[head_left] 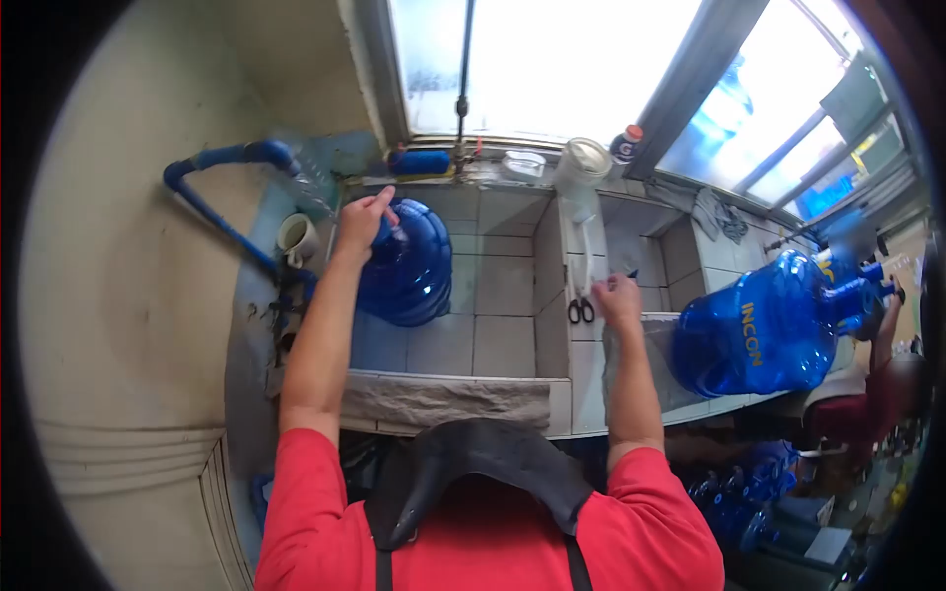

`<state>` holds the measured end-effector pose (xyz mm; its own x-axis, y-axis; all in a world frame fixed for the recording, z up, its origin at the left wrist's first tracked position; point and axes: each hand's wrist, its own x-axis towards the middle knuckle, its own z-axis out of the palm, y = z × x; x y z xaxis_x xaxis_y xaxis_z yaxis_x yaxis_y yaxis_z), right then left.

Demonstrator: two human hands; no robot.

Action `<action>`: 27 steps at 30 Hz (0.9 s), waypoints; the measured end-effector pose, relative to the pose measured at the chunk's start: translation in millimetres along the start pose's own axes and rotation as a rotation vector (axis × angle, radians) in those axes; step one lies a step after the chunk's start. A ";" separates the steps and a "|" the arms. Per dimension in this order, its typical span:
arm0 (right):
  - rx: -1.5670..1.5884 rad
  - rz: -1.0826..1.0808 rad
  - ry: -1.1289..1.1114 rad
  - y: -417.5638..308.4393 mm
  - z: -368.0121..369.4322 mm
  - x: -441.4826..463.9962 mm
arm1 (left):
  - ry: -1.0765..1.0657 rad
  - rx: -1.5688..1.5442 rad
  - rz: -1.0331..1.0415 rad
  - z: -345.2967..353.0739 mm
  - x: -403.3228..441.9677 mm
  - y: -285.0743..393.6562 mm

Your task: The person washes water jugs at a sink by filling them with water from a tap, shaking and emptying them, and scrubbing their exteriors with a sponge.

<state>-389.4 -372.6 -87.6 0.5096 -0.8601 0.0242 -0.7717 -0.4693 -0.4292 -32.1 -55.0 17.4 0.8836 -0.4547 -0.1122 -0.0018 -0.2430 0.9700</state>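
A large blue water jug point(414, 271) stands in the left tiled basin point(505, 295), its neck turned toward the wall side. At that neck my left hand point(367, 225) is closed, with the thumb and index finger pointing up. My right hand point(618, 297) is over the tiled divider between the basins, fingers pinched together; what they hold, if anything, is too small to make out. Black-handled scissors point(580, 311) lie on the divider just left of it. A small dark object point(632, 275) shows just beyond its fingertips.
Another blue jug point(754, 330) lies on its side on the right counter. A white tub point(583, 163), a bottle with an orange cap point(626, 145) and a grey rag point(719, 217) line the back ledge. Blue pipe point(222, 158) runs along the left wall. A person point(872, 394) is at the far right.
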 end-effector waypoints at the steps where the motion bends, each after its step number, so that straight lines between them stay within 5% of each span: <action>1: 0.039 -0.040 -0.011 10.8 3.6 3.2 | 0.100 -0.029 -0.050 5.5 -1.6 2.9; 5: 0.083 -0.020 -0.017 38.3 12.1 8.3 | 0.212 -0.242 -0.142 3.1 6.8 -20.0; 7: 0.150 -0.171 0.240 76.0 40.1 23.4 | 0.189 -0.352 -0.187 -6.9 5.7 -21.0; 9: 0.223 -0.014 0.169 72.3 37.7 33.0 | 0.131 -0.419 -0.258 -27.2 3.4 -16.2; 12: 0.579 -0.095 0.074 -25.5 15.9 17.0 | 0.029 -0.419 -0.365 -48.6 6.6 -12.4; 14: 0.945 0.025 -0.447 -134.2 -26.7 -23.6 | 0.026 -0.335 -0.341 -52.7 15.6 -11.7; 15: 0.841 -0.185 -0.524 -168.4 -23.8 -32.3 | 0.032 -0.338 -0.339 -51.8 18.3 -7.7; 19: 1.132 0.073 -1.076 -280.5 18.4 -58.7 | 0.054 0.075 -0.166 -37.3 21.8 9.2; 22: 0.992 0.117 -1.128 -339.4 31.2 -70.9 | -0.019 0.680 -0.183 -33.0 38.8 8.4; 27: 0.742 -0.062 -0.990 -362.3 54.5 -58.2 | 0.007 0.385 -0.273 -26.3 40.3 -24.1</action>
<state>-118.7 -141.6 17.3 0.8545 -0.1676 -0.4917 -0.4986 0.0007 -0.8668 15.8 -44.9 -4.8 0.8791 -0.3241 -0.3494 0.0590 -0.6535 0.7546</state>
